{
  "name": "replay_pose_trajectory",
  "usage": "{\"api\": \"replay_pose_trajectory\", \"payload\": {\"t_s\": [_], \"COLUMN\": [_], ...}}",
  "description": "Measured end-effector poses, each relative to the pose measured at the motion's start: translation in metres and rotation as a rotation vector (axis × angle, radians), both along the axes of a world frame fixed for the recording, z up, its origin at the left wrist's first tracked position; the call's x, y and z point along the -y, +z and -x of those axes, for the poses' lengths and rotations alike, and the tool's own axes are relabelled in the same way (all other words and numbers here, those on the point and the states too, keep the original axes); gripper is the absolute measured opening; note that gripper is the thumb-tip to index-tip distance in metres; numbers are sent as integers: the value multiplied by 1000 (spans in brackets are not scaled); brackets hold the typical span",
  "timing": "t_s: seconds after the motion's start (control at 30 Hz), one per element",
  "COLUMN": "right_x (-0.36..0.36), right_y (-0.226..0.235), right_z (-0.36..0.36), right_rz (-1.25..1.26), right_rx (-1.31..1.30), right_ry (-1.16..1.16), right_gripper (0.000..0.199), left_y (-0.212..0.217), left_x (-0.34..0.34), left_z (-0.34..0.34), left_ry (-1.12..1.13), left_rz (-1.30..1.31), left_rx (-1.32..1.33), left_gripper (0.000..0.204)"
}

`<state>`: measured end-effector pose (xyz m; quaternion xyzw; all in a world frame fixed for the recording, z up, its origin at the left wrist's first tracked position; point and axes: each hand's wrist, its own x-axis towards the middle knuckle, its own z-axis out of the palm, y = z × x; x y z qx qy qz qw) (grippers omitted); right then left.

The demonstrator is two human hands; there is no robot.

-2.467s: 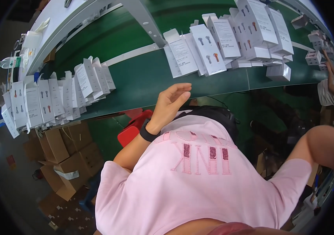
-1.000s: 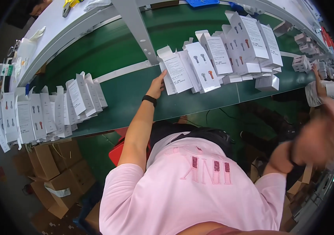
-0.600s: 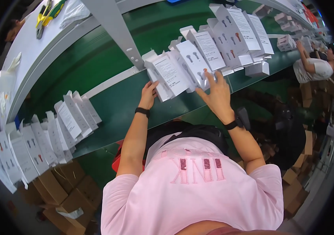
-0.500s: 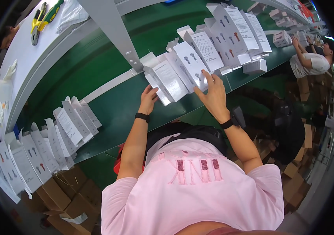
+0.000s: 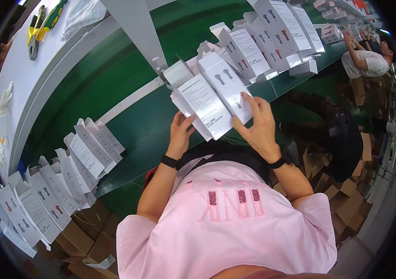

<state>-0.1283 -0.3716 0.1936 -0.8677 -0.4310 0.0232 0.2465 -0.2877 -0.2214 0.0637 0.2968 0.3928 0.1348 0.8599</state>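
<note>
Two white cardboard boxes are pressed side by side between my hands, lifted toward the table's near edge. The left box (image 5: 203, 106) shows a text panel, and an upright flap stands at its far end. On the right box (image 5: 226, 83) are pictures of small grey handheld devices. My left hand (image 5: 181, 136) is closed on the left box's near left side, some of its fingers hidden under the box. Against the right box's right side, my right hand (image 5: 260, 128) presses with thumb and fingers.
More open-flapped boxes (image 5: 249, 49) stand in a row at the right, and another row (image 5: 51, 193) lines the left. A grey post (image 5: 137, 32) rises behind my boxes. Pliers (image 5: 40, 28) lie on the white shelf. Brown cartons (image 5: 89, 237) sit below; a co-worker (image 5: 367, 60) works far right.
Both hands have drawn the two boxes off the row toward me, leaving a gap to the boxes on the right. My right hand has slid nearer to me along with them.
</note>
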Motion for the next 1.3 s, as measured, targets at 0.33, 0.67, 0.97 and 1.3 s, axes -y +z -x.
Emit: {"api": "replay_pose_trajectory", "payload": {"t_s": [0.33,0.67,0.97,1.3], "right_x": [-13,-31,-29,-40], "right_y": [42,39,18,17], "right_z": [-84,-95,-106,-71], "right_rz": [-82,-151,143,-37], "right_rx": [393,414,548,565], "right_ry": [-154,-196,-167,40], "right_gripper": [56,51,47,61], "left_y": [28,33,16,-7], "left_x": [-12,23,13,18], "left_z": [-137,-161,-158,-146], "left_ry": [1,72,-61,-39], "left_rz": [-498,-441,-466,-471], "left_rx": [-19,52,31,26], "left_gripper": [48,100,113,102]}}
